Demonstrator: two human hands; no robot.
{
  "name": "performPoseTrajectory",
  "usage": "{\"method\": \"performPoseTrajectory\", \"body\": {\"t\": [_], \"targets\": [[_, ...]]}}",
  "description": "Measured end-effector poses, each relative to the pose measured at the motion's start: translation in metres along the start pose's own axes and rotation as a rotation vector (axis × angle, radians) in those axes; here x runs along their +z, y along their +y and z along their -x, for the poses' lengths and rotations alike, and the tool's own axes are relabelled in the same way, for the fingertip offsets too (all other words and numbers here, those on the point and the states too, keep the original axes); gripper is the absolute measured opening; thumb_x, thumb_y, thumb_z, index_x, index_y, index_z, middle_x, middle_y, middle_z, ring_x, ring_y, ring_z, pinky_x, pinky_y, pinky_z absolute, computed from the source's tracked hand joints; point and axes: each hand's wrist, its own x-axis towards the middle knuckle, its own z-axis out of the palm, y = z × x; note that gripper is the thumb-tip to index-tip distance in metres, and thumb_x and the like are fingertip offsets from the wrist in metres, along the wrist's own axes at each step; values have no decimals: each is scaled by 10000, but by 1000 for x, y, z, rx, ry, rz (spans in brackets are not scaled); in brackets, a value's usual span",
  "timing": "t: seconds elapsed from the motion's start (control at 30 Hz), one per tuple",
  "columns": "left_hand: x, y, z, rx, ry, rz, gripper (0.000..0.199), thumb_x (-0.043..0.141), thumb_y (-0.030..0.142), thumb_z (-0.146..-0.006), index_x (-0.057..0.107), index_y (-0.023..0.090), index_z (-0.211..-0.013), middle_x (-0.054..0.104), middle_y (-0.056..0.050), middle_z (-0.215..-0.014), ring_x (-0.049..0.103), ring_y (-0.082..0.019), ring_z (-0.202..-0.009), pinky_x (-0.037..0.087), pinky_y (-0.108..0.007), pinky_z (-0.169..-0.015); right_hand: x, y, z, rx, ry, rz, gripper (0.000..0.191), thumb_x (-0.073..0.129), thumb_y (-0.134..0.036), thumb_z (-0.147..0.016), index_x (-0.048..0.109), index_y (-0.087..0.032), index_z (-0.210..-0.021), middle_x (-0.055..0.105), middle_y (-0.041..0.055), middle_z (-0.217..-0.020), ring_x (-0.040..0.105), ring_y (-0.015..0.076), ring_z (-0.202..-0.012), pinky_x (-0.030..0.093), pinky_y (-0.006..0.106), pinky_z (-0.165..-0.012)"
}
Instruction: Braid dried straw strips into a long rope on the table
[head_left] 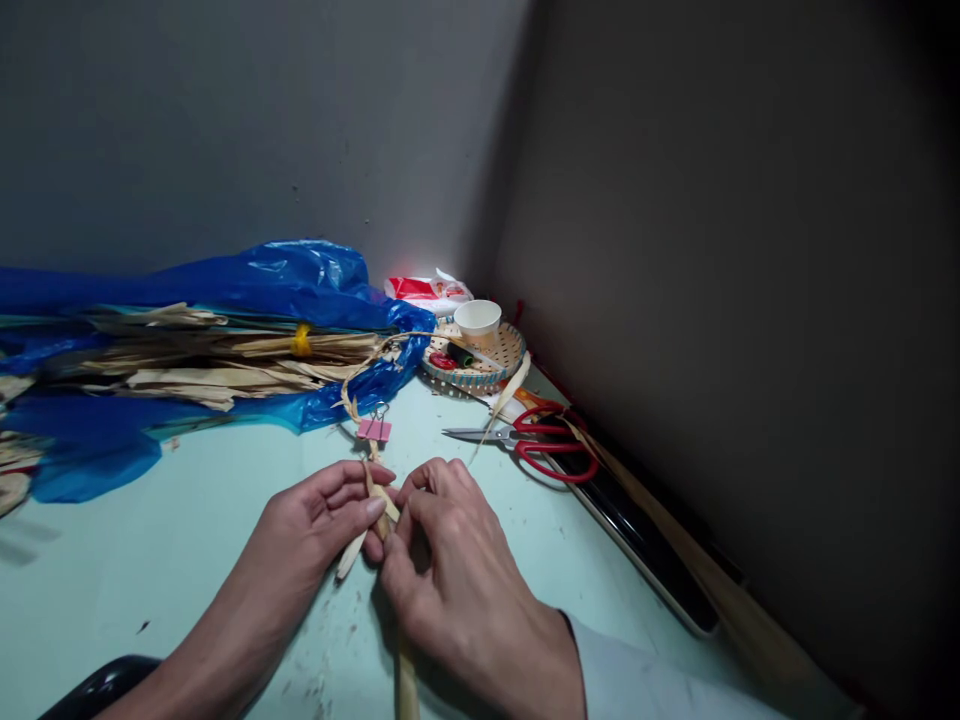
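Observation:
Near the middle of the pale green table, my left hand (pixel 322 520) pinches pale dry husk strips (pixel 351 557) between thumb and fingers. My right hand (pixel 454 555) is closed on the same strips just to the right, its fingertips meeting the left ones. Above the fingers, a pink binder clip (pixel 374 430) grips the narrow upper part of the braid-like piece, and a thin curved strand arcs from there toward the basket. One long strip (pixel 406 680) hangs down below my right hand to the bottom edge.
A blue plastic bag (pixel 300 265) with bundled dry husks (pixel 225 378) lies at left. Behind are a woven basket (pixel 514 350), a white cup (pixel 478 318) and a red-white packet (pixel 427 290). Red-handled scissors (pixel 536 440) and a black tray-like object (pixel 637 535) lie right, beside the wall.

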Motion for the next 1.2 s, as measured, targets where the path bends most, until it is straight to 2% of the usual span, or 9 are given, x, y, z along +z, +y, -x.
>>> {"method": "performPoseTrajectory", "body": {"t": [0.17,0.27,0.37,0.47,0.73,0.83,0.97,1.1,1.2], "targets": [[0,-2,-4,47,33,-28,342,739,310,-718,637,216,-1030,674,26,-732,601,-136,-627,449,-243,-597,-14,4,-8,-55,78,-37,138,569,-308,-905,569,-170,-909,573,82,-991,495,229,-979,399,372,-866],[-2,-4,-4,69,13,-44,465,712,331,-749,552,232,-1175,642,49,-676,564,-125,-587,421,-239,-584,-21,8,-17,-50,-28,-107,247,557,-363,-934,577,-154,-1064,614,93,-1010,543,215,-944,415,325,-804],[-4,-5,-3,76,3,-61,558,706,353,-750,474,248,-1247,657,42,-696,585,-147,-634,437,-256,-611,-24,10,-21,-67,-190,-196,227,476,-341,-983,614,-161,-979,654,51,-887,566,165,-801,391,262,-682],[-4,-3,-1,75,24,-94,573,697,368,-745,465,243,-1253,680,34,-698,607,-162,-669,458,-274,-657,-24,10,-23,-73,-226,-182,246,460,-299,-983,622,-158,-863,637,23,-761,525,135,-684,333,243,-595],[-2,15,1,-86,75,-162,485,823,336,-545,594,191,-946,684,20,-591,625,-184,-615,475,-273,-615,-27,12,-26,23,-235,-172,163,531,-254,-927,626,-155,-838,625,9,-713,500,125,-646,290,242,-569],[-4,16,1,-116,-4,-141,293,793,379,-609,618,177,-728,669,5,-600,618,-158,-606,490,-263,-621,-27,12,-26,38,-227,-198,142,535,-246,-919,614,-169,-830,638,4,-713,519,129,-658,306,243,-581],[-6,11,1,-161,-90,-89,258,743,404,-688,613,186,-737,685,-3,-645,650,-165,-598,510,-282,-610,-26,10,-22,85,-245,-275,140,513,-246,-934,549,-179,-816,655,16,-725,575,143,-683,362,241,-595],[-8,6,0,-94,-160,-108,246,681,409,-750,566,196,-707,620,19,-501,539,-110,-436,373,-215,-473,-22,10,-19,131,-313,-431,150,440,-277,-975,482,-194,-857,641,4,-689,613,139,-629,421,246,-604],[-8,4,-3,-69,-159,-168,252,676,430,-743,600,191,-720,519,58,-464,401,-77,-389,283,-207,-416,-19,13,-19,86,-230,-319,129,458,-271,-963,499,-194,-867,638,16,-750,584,151,-692,406,262,-633]]}}
